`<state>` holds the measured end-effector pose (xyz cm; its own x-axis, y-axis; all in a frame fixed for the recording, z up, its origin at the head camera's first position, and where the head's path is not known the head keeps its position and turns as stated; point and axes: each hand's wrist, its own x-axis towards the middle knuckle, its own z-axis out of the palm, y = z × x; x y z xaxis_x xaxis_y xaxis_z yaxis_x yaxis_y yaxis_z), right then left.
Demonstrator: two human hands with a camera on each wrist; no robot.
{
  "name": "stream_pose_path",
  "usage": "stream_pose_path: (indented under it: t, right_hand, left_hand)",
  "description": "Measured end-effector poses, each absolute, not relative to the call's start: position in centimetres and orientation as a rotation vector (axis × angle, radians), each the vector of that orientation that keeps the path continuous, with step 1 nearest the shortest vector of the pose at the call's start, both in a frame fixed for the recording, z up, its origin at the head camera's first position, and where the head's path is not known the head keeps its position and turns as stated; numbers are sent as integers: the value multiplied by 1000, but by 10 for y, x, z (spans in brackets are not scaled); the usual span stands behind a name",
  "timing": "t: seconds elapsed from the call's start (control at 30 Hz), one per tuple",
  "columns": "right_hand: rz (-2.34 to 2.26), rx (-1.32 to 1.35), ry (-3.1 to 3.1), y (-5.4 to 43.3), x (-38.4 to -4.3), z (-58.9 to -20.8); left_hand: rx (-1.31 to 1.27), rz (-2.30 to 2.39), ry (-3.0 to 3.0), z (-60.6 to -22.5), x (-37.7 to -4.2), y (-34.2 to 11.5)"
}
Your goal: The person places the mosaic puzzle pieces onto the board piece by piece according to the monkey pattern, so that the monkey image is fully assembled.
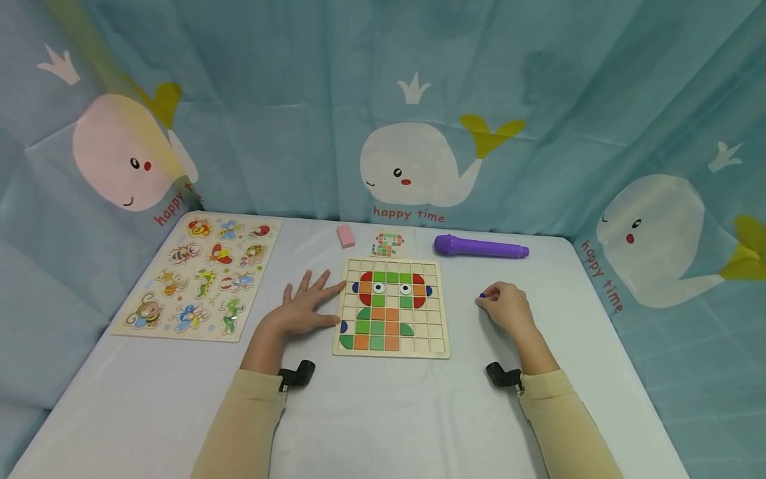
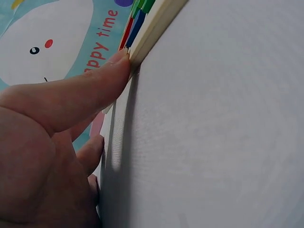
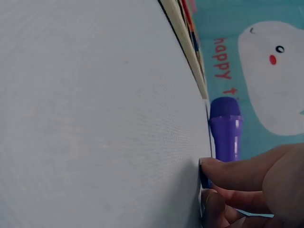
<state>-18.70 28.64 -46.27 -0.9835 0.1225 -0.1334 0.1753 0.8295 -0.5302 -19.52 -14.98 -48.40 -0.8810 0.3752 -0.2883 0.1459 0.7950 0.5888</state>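
A square wooden grid board (image 1: pixel 427 332) lies mid-table, partly filled with green, red, orange and blue tiles and two eye tiles that form a figure. My left hand (image 1: pixel 304 309) is spread at the board's left side, thumb and index fingertip right at its edge; the left wrist view shows the thumb against the board's side (image 2: pixel 154 33). To the right of the board, my right hand (image 1: pixel 507 307) pinches a small dark blue tile (image 3: pixel 205 176) between thumb and fingers, close over the white tabletop. Much of that tile is hidden by the fingertips.
A picture card (image 1: pixel 389 244) with a similar figure lies behind the board, beside a pink block (image 1: pixel 345 236). A purple microphone-shaped object (image 1: pixel 481 247) lies at the back right. An insect puzzle board (image 1: pixel 206 283) is at the left. A whale-print curtain (image 1: pixel 287 133) hangs behind the table.
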Motion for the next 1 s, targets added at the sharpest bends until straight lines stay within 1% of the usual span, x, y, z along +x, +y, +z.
stream_pose_path:
  t: [0.17, 0.37, 0.57, 1.0]
  right_hand:
    - [-881, 167, 2886, 286, -192, -465]
    - [-953, 135, 2906, 274, -196, -461]
    - [-1106, 115, 2883, 246, -196, -451]
    - [-1188, -144, 2818, 176, -190, -443]
  left_hand:
    - [394, 814, 2590, -485, -195, -151]
    - [390, 835, 2583, -484, -194, -153]
    - [395, 840, 2583, -486, -195, -153]
    - [410, 856, 2590, -485, -195, -151]
